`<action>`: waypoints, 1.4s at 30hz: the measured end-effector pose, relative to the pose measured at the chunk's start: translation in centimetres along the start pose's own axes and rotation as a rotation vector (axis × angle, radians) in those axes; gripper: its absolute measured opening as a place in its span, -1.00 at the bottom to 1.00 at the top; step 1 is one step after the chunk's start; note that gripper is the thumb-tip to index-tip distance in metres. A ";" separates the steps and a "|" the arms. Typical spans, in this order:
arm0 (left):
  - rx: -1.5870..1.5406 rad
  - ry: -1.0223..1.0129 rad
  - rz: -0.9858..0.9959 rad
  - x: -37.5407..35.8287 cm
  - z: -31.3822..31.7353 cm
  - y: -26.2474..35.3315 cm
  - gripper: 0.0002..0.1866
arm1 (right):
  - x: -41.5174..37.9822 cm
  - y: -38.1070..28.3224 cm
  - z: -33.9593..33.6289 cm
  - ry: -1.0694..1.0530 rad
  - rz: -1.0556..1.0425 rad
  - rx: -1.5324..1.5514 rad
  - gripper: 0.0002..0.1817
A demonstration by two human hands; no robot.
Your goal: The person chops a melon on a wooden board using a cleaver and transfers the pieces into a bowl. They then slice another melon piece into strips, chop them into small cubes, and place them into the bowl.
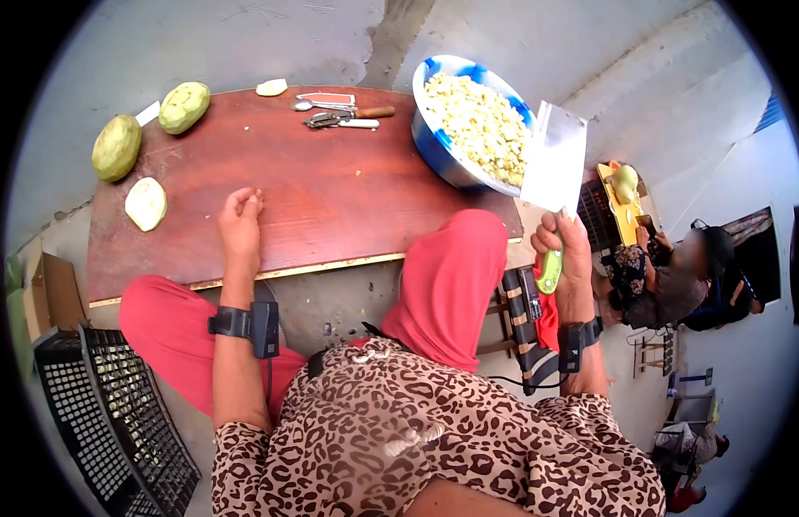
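My right hand (565, 250) grips the green handle of a cleaver (556, 159), its broad white blade raised upright beside a blue bowl (434, 146) full of chopped pale pieces. On the red-brown wooden board (330, 198) my left hand (241, 226) rests with its fingers curled, holding nothing. Two whole peeled green fruits (117, 146) (183, 107) lie at the board's far left. A cut half (146, 203) lies nearer, left of my left hand.
Small tools, a spoon and peelers (339, 112), lie at the board's far edge with a small fruit piece (272, 87). A black plastic crate (115, 414) stands at lower left. Another person (675, 276) sits at the right near a yellow board.
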State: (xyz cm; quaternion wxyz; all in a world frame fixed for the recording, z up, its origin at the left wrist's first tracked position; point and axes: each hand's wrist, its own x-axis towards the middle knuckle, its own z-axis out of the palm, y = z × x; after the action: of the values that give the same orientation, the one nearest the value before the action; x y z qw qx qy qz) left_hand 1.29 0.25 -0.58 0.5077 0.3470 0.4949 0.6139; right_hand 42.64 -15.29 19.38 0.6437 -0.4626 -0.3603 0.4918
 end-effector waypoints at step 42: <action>1.712 -0.178 0.091 6.7 -12.8 14.7 -0.37 | 4.5 10.7 15.5 -0.455 0.546 -0.270 -0.85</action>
State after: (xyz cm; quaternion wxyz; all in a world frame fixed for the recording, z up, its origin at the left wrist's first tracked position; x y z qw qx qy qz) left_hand -16.34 3.51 9.54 0.0830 0.6766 0.7313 0.0194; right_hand 26.35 -6.24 14.13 0.3256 -0.5010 -0.4191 0.6836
